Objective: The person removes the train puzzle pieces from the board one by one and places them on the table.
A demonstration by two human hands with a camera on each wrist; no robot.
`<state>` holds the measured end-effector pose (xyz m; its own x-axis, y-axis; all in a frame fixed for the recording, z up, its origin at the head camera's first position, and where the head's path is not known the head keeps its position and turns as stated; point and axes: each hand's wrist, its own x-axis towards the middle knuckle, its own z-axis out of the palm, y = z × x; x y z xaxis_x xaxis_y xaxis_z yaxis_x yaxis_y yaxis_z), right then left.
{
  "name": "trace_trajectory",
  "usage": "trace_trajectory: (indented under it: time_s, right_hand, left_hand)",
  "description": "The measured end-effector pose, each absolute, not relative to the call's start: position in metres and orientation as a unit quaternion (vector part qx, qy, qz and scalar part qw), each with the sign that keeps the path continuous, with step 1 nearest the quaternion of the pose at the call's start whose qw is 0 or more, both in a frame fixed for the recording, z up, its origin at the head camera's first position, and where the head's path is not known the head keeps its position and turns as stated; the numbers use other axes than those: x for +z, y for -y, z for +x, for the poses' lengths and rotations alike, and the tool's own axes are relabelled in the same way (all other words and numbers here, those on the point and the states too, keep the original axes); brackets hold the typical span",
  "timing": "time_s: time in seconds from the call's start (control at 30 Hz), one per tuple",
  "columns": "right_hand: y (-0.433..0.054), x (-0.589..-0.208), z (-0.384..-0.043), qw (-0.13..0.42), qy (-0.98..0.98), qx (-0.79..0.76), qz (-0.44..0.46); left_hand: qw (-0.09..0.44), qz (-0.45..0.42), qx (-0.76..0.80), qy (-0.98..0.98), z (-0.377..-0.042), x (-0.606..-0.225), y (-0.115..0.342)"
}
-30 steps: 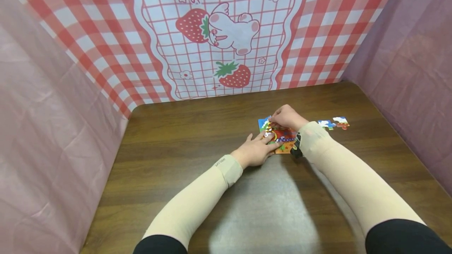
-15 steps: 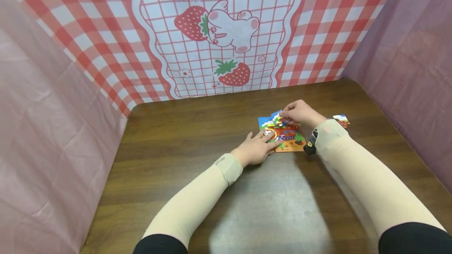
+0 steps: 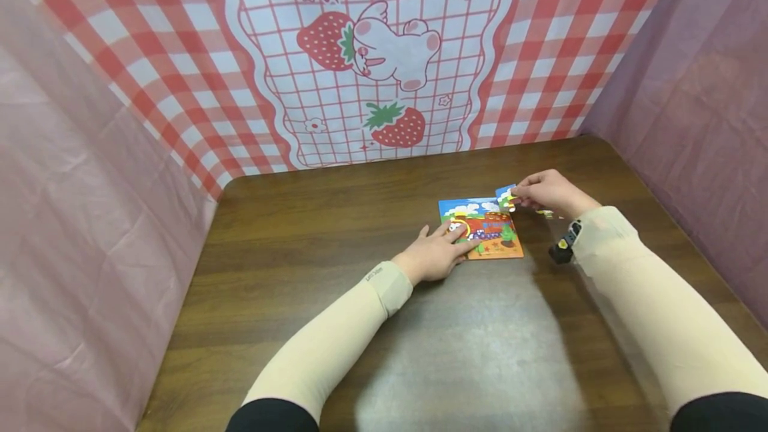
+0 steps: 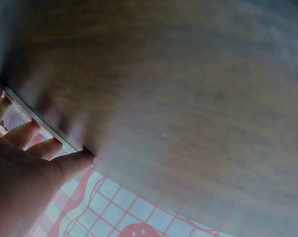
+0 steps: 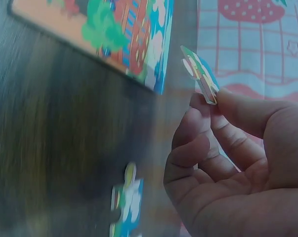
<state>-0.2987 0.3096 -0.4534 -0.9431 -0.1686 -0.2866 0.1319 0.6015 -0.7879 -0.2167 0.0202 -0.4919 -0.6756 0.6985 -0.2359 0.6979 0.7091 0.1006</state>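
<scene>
A picture puzzle board (image 3: 491, 251) with blue sky, white clouds and an orange base lies on the table. My left hand (image 3: 427, 256) rests over its left side with spread, straight fingers, covering part of the picture. In the left wrist view, fingers of the left hand (image 4: 20, 168) lie along the thin board edge (image 4: 47, 129). Past the board's upper right corner, my right hand (image 3: 555, 192) pinches a jigsaw piece (image 3: 505, 199) of blue, white and green. Thumb and fingertips hold that piece (image 5: 204, 76) by one end, tilted, in the right wrist view.
A loose jigsaw piece (image 5: 126, 207) lies on the table under the right hand, mostly hidden in the head view. The brown wooden table (image 3: 312, 239) ends at a red-checked strawberry cloth (image 3: 390, 85) behind. Pink curtains (image 3: 90, 219) hang at both sides.
My right hand has moved right with the pinched jigsaw piece, from over the board's upper left to its upper right corner. More of the picture shows. My left hand has stayed put.
</scene>
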Motion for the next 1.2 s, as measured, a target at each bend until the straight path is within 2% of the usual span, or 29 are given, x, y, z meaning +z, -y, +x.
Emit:
trace_trajectory:
  time_s: [0.4, 1.2]
  right_hand:
    - [-0.337, -0.458, -0.292, 0.189, -0.868, -0.458, -0.003]
    - [-0.335, -0.47, -0.294, 0.126, -0.956, -0.263, -0.022]
  left_hand:
    - [0.129, 0.38, 0.0, -0.916, -0.216, -0.493, -0.019]
    - [0.126, 0.382, -0.007, -0.915, -0.218, -0.495, -0.02]
